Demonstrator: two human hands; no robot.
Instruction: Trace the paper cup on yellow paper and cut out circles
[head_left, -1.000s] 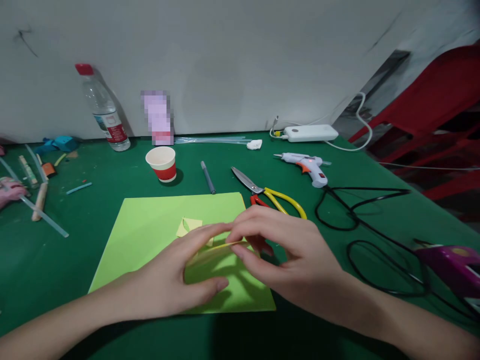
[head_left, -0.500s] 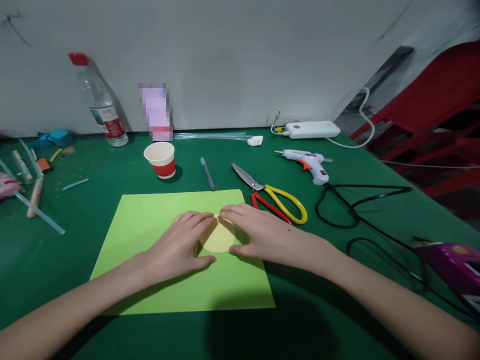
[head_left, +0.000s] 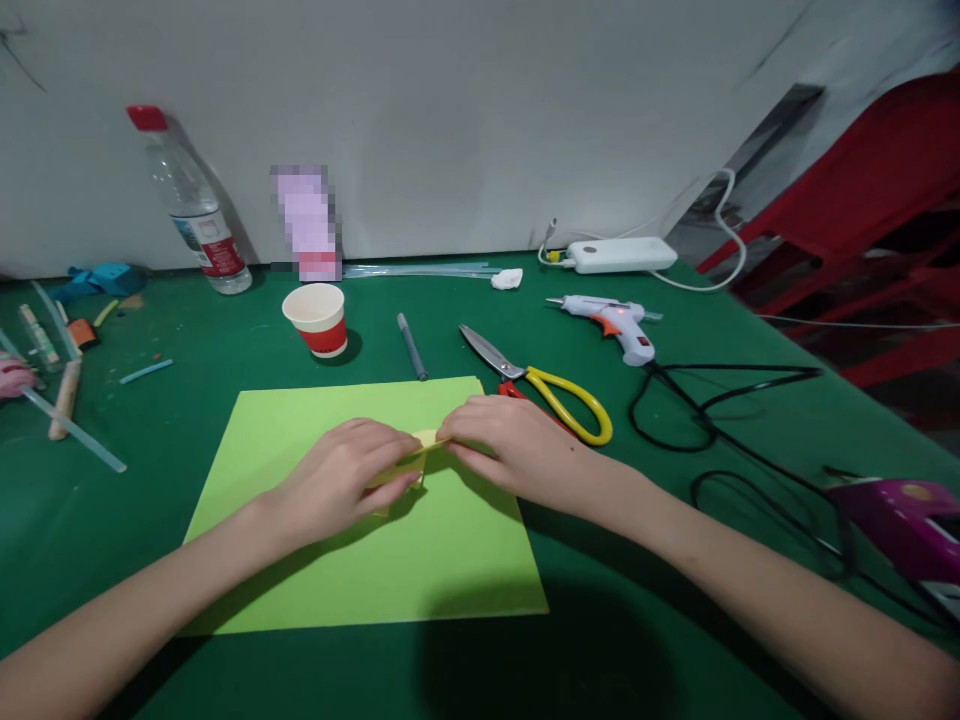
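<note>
A piece of yellow paper (head_left: 427,440) is pinched between my two hands, tilted up so that it shows nearly edge-on. My left hand (head_left: 352,468) closes on its left part, thumb below and fingers above. At its right end my right hand (head_left: 506,440) grips it with fingertips and thumb. Part of the yellow paper hangs below, by the left thumb; the fingers hide the rest. Under both hands lies a light green sheet (head_left: 465,560) on the table. Just beyond the right hand, scissors (head_left: 517,372) with one yellow and one red handle lie partly covered.
Behind the sheet are a paper cup (head_left: 319,320) and a grey pen (head_left: 412,346). A glue gun (head_left: 611,322) with a black cable lies to the right, below a white power bank (head_left: 622,255). A water bottle (head_left: 202,220) leans on the wall. A purple tool (head_left: 900,520) sits far right.
The yellow round paper lay flat between my hands; now it is lifted and tilted, its round face no longer showing. My right fingers and thumb have closed together on it.
</note>
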